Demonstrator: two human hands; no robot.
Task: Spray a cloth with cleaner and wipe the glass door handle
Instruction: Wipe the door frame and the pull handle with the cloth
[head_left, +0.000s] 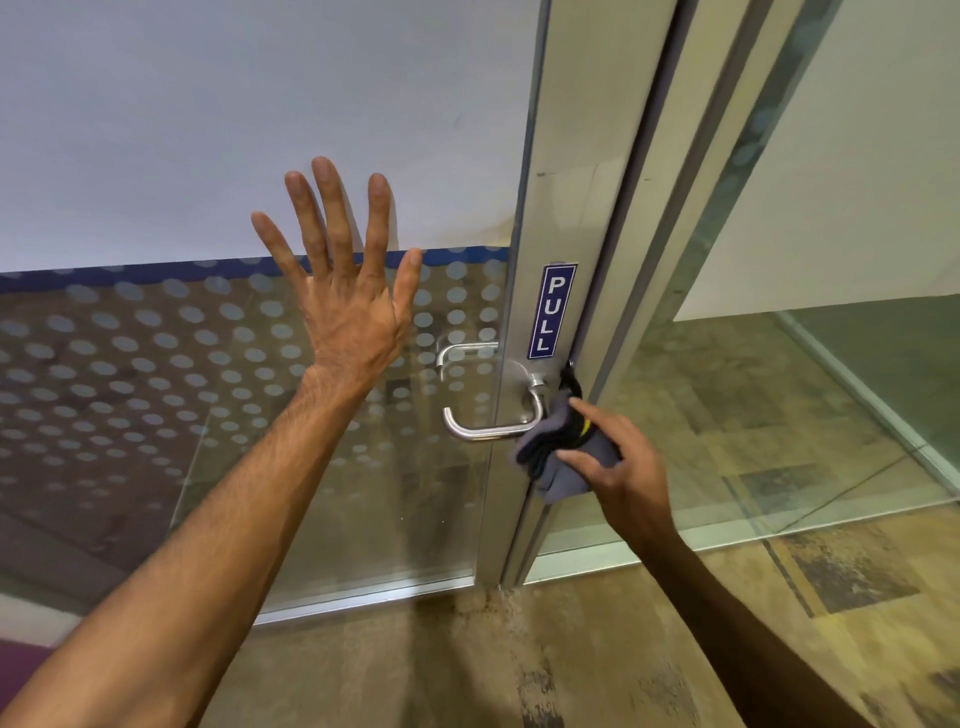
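Our two bare forearms reach forward nearest the camera. We have our left hand (353, 291) spread flat, all fingers splayed wide and holding nothing, apparently pressed on the frosted-dot glass door panel (156, 374) up and to the left of the curved brushed-steel lever handle (488, 428). Our right hand (618, 467) has its fingers (584, 408) closed around a bunched grey cloth with a yellow tag (556, 452), which touches the handle's right end, just below its round mount on the aluminium door frame (566, 208). No spray bottle is in view, so we judge the spraying done and the wiping underway.

To wipe well, we should wrap the cloth around the steel bar and draw it leftward along the full length to the hooked tip, then work around the mount, keeping our left palm steady so the door does not swing.

Room is tight to the handle's right, where the door edge meets the neighbouring frame; fingers could be pinched there. Left of the handle, between bar and glass, the gap looks narrow. Below and toward us the patterned carpet floor (675, 623) leaves open room. A blue PULL sticker (551, 310) sits just above the handle.
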